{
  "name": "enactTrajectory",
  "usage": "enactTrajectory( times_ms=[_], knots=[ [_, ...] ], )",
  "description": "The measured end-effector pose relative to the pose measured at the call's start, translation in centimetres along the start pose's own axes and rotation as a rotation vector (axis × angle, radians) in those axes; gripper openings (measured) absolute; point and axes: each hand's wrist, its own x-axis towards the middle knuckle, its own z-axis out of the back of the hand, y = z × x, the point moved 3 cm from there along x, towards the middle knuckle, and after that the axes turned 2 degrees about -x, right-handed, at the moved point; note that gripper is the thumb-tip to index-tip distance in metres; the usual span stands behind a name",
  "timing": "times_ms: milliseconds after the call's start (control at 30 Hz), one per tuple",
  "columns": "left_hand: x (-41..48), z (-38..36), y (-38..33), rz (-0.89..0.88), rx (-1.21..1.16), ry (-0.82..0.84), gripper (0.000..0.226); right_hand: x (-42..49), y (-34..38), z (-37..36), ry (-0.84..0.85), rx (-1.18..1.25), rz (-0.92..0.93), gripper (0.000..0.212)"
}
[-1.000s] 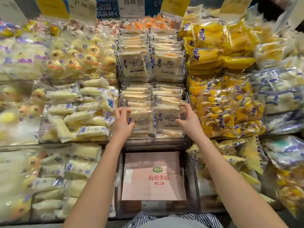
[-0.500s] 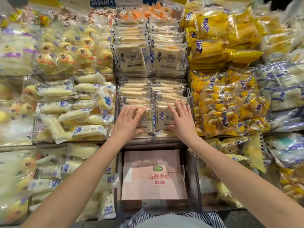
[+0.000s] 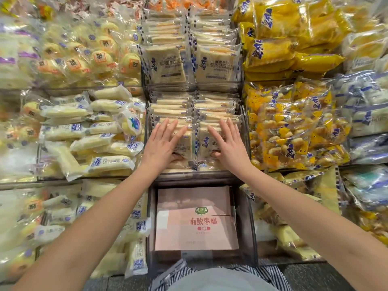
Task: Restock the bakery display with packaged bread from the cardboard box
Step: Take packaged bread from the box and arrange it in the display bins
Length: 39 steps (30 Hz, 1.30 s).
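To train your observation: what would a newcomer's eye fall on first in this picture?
The left hand and right hand press flat, fingers straight, on the front bread packets in the middle bin. Below them lies a pink box. Bright yellow bags fill the upper right.

Right in front of you, the sliced bread packs [image 3: 165,64] are pale beige in clear wrap, with dark blue print down the edge; below them you've got a pink carton [image 3: 195,234] with red characters and a small green logo. Off to your right, the yellow bags [image 3: 279,19] carry blue lettering; to your left, the cream rolls [image 3: 109,163] wear blue-and-white labels and the round buns [image 3: 73,65] show orange squares. Your striped garment [image 3: 270,274] reads dark on white
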Motion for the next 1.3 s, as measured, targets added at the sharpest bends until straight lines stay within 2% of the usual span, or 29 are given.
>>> enactTrajectory(
  times_ms=[300, 467, 667, 800, 900, 1100, 1200, 1300],
  knots=[
    [-0.5, -0.3, 0.0, -0.008, 0.029, 0.047, 0.122, -0.3, 0.6, -0.4, 0.005, -0.010, -0.028, 0.111],
    [-0.5, -0.2, -0.2, 0.019, 0.042, -0.020, 0.123, 0.1, 0.8, -0.3, 0.021, -0.026, -0.063, 0.109],
    [-1.0, 0.6, -0.9, 0.076, 0.053, -0.006, 0.123, -0.3, 1.8, 0.7, 0.089, -0.055, -0.129, 0.104],
    [-1.8, 2.1, -2.3, 0.077, -0.001, -0.011, 0.114, -1.3, 2.0, 2.3, 0.053, 0.000, -0.133, 0.102],
    [-2.0, 4.0, -3.7, 0.091, -0.097, -0.078, 0.100, -2.4, 1.8, 4.3, 0.002, 0.084, -0.148, 0.091],
    [-1.4, 8.6, -10.8, 0.054, -0.220, -0.272, 0.087, -6.7, -1.8, 9.9, -0.135, 0.187, -0.123, 0.068],
    [-1.4, 10.5, -16.3, -0.002, -0.251, -0.331, 0.082, -11.3, -5.7, 12.5, -0.164, 0.198, -0.266, 0.067],
    [-1.7, 11.7, -22.9, -0.063, -0.321, -0.334, 0.082, -17.8, -10.2, 14.3, -0.157, 0.245, -0.491, 0.068]
  ],
)
